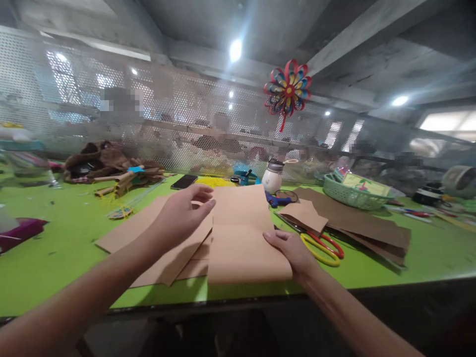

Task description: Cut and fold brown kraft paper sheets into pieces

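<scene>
A tan sheet of craft paper (241, 248) with a crease across its middle is raised in front of me, its near edge curling at the table's front. My right hand (292, 253) grips it by the right edge, thumb on top and fingers partly hidden beneath. My left hand (188, 210) hovers by the sheet's upper left edge, thumb and loosely bent fingers apart, holding nothing. Under that hand, more tan sheets (148, 258) lie overlapping on the table. Scissors (322, 248) with yellow and red handles rest right of my right hand, blades partly under a small tan paper piece (305, 215).
The green table (70, 267) also holds brown cardboard (357, 218), a green basket (357, 198), a white bottle (272, 177), a blue glue gun (278, 199) and a black phone (184, 182). A paper flower (289, 91) hangs before the perforated screen (178, 99).
</scene>
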Available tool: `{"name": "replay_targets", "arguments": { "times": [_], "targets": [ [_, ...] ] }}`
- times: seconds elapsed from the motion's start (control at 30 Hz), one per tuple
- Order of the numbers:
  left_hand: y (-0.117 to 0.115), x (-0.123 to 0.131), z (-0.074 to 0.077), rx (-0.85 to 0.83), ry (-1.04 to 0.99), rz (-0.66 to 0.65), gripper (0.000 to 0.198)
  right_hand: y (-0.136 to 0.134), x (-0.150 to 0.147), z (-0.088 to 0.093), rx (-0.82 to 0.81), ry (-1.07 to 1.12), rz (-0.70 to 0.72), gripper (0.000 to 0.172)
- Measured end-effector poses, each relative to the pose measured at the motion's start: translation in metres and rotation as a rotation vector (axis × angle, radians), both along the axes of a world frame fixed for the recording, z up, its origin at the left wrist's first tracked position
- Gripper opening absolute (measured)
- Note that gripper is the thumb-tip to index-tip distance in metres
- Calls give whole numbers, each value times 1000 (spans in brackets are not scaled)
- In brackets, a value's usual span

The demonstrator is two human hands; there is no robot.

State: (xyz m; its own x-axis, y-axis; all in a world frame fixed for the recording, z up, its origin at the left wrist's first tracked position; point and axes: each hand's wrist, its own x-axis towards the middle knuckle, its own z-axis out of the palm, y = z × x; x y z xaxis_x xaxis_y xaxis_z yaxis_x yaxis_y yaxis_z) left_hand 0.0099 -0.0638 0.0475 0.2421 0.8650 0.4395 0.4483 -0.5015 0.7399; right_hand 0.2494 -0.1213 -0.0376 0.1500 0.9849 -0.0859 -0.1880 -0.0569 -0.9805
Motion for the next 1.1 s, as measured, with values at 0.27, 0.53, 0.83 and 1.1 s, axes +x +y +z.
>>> {"name": "replay_targets", "arguments": {
  "times": [0.27,0.53,0.83,1.1],
  "targets": [
    [-58,14,-48,132,532,-500,43,4,-1,-3,-75,-281,7,30],
    [-66,19,-67,150,727,-479,63,16,16,-1,-136,-580,88,36],
    [-68,22,-72,140,751,-468,60,-19,28,9,406,-999,51,10],
    [-71,22,-68,146,795,-423,57,-56,14,-26,937,-1456,293,62]
  ]
}}
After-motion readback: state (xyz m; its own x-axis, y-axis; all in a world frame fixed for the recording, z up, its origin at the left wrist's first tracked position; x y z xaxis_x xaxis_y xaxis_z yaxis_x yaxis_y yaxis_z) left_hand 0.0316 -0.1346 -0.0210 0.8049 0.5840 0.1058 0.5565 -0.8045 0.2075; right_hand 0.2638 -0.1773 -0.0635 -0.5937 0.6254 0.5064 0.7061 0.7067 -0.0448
